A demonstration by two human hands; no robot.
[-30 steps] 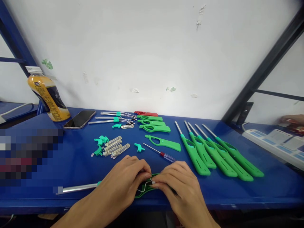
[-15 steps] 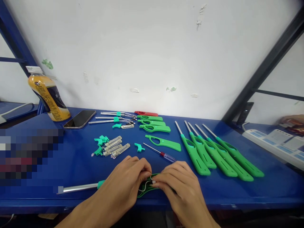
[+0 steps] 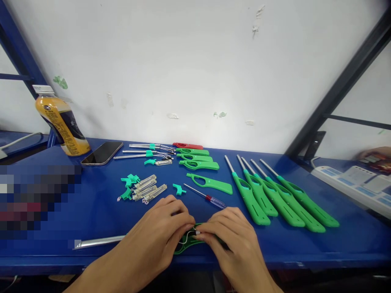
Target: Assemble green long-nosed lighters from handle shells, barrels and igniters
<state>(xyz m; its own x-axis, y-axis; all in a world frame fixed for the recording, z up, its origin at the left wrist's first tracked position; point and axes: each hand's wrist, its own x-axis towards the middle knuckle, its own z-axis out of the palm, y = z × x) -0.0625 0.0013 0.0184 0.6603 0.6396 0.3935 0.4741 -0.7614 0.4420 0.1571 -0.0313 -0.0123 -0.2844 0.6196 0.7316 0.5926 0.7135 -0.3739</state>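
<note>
At the table's front edge, an opened green lighter housing (image 3: 180, 248) lies between my hands, with a thin white wire (image 3: 187, 239) curving inside it. My left hand (image 3: 166, 232) is closed, thumb and forefinger pinched on the wire over the housing. My right hand (image 3: 233, 236) pinches a small black-and-white part (image 3: 197, 232) at the wire's end, and its palm covers the rest of the housing. A metal lighter tube (image 3: 100, 241) sticks out to the left from behind my left wrist. Just beyond my hands are a screwdriver (image 3: 210, 198) and a teal trigger (image 3: 179, 189).
Several assembled green lighters (image 3: 253, 201) lie at right. Loose green housing halves (image 3: 210, 184), a red one (image 3: 187, 145), tubes with wires (image 3: 134, 156), clear fuel tanks (image 3: 149, 189) and teal triggers (image 3: 126, 194) lie farther back. A phone (image 3: 103, 153) and bottle (image 3: 62, 122) stand left.
My left hand has shifted slightly, its knuckles higher, and its wrist now hides the tube's teal collar. My right hand keeps its pinch in the same place.
</note>
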